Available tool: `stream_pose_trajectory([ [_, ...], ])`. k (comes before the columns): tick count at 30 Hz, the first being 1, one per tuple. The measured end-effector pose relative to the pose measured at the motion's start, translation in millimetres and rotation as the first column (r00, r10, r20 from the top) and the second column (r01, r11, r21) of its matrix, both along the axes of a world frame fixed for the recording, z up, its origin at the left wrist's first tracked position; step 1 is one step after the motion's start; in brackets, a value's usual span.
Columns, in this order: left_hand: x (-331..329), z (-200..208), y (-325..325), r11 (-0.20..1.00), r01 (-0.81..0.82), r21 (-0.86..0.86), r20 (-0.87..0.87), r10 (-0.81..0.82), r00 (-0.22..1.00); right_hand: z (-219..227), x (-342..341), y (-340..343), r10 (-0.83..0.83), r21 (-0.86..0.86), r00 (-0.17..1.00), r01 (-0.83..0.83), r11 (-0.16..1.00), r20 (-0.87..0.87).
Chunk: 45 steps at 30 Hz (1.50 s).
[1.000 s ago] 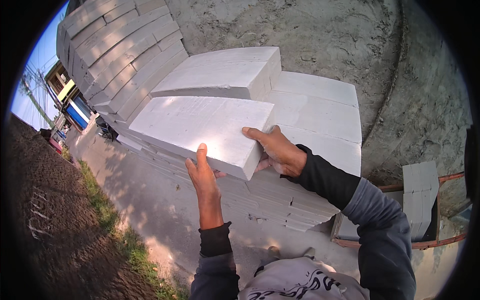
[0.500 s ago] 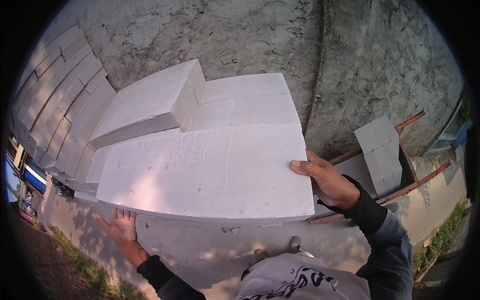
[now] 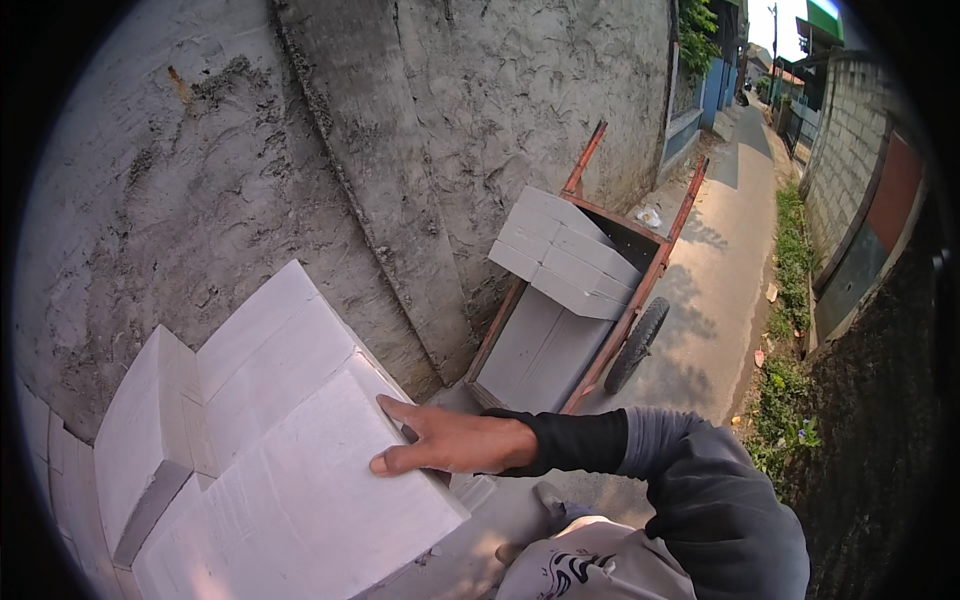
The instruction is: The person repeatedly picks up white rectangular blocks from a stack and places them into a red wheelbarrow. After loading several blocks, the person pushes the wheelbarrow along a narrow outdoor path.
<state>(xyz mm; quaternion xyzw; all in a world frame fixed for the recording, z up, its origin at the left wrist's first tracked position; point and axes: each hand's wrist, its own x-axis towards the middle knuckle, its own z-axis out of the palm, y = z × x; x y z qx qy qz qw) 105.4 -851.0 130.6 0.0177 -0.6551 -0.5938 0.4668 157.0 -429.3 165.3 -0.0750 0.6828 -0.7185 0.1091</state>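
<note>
A large white lightweight concrete block (image 3: 310, 500) lies on top of the stack at the lower left. My right hand (image 3: 455, 440) grips its right-hand end, with the thumb over the top face and the other fingers around the edge, partly hidden. More white blocks (image 3: 270, 350) lie behind it against the wall, and a raised block (image 3: 135, 440) rests farther left. My left hand is out of the picture.
Ahead to the right stands a handcart (image 3: 632, 305) with reddish rails, a black wheel (image 3: 637, 345) and several grey-white blocks (image 3: 565, 255) inside. A rough cement wall (image 3: 180, 180) borders the left. The paved lane (image 3: 740, 200) runs away beside a grass strip (image 3: 790, 300).
The view has swung right toward the cart and lane, so the stack now sits lower left. My left hand has left the picture. My right hand remains on the block's end.
</note>
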Motion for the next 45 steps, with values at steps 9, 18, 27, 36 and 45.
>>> stream_pose_trajectory([
  [9,19,17,129,0.987,0.09,0.136,-0.039,-0.085,0.996,-16,47,112,0.086,-0.188,0.995,-0.076,0.979,0.044],
  [18,68,28,270,0.935,0.172,0.31,-0.033,-0.17,0.985,-39,121,293,-0.081,-0.266,0.993,0.101,0.959,0.083],
  [27,54,12,384,0.818,0.286,0.499,0.083,-0.374,0.924,-99,184,456,-0.454,-0.093,0.828,0.507,0.857,0.328],
  [36,-10,-54,532,0.633,0.46,0.623,0.187,-0.692,0.698,-127,220,552,-0.686,-0.002,0.557,0.777,0.629,0.467],
  [45,-48,-59,633,0.616,0.428,0.662,0.228,-0.709,0.667,-161,182,641,-0.667,-0.048,0.588,0.765,0.642,0.458],
])
